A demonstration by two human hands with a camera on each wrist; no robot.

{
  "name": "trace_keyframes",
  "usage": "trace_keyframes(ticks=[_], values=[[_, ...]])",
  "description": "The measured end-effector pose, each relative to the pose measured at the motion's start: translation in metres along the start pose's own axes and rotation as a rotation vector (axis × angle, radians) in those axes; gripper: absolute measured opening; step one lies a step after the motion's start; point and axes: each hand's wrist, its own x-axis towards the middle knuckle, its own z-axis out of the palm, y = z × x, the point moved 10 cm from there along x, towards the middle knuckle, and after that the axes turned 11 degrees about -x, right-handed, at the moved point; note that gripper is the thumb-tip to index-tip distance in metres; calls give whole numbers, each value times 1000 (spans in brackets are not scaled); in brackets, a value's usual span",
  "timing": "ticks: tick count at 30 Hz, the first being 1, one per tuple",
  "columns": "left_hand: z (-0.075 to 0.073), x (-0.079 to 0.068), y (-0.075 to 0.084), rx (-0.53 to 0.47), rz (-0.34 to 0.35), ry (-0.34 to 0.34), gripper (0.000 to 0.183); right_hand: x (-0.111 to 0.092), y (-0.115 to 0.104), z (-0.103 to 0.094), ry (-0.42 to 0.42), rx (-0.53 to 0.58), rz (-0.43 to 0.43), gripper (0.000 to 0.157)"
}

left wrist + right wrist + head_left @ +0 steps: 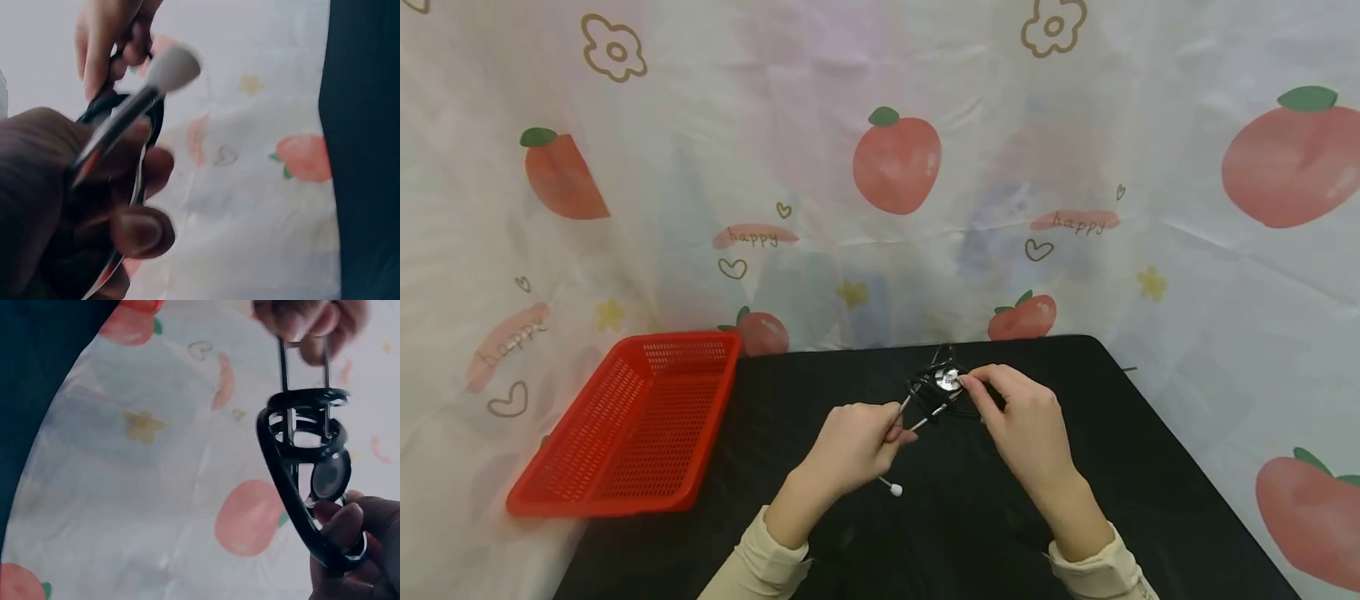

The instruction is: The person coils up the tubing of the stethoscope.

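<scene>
Nearest on the black desk (970,517), the left hand (850,446) blurs in its wrist view; its grip curls around the stethoscope's (942,390) metal ear tubes (917,415), one eartip (896,490) hanging below. Just beyond, the right hand (1026,425) pinches the chest piece (949,380) amid coiled tubing. Left of the stethoscope lies a red basket (632,421).

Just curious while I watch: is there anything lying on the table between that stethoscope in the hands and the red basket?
Nothing visible does. The stethoscope is held by the left hand and right hand; only bare black table lies between it and the red basket.
</scene>
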Motion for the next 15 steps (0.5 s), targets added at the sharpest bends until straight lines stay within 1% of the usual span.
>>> trace_keyframes(ticks=[3, 5, 7, 10, 12, 15], values=[[-9, 0, -5, -46, 27, -39, 45, 3, -8, 0, -23, 15, -47, 8], [-16, 0, -9, -68, 21, -49, 45, 4, -10, 2, -41, 48, -65, 11], [-17, -1, -12, -74, 7, -67, 43, 4, -9, 8, -83, 113, -47, 14], [-15, -3, -16, -58, -25, -89, 43, 2, -5, 17, -138, 192, 5, 15], [-11, -5, -16, -44, -37, -102, 42, 0, -3, 19, -136, 186, 34, 14], [-6, -5, -13, -27, -46, -94, 42, 0, -6, 18, -68, 126, 14, 10]])
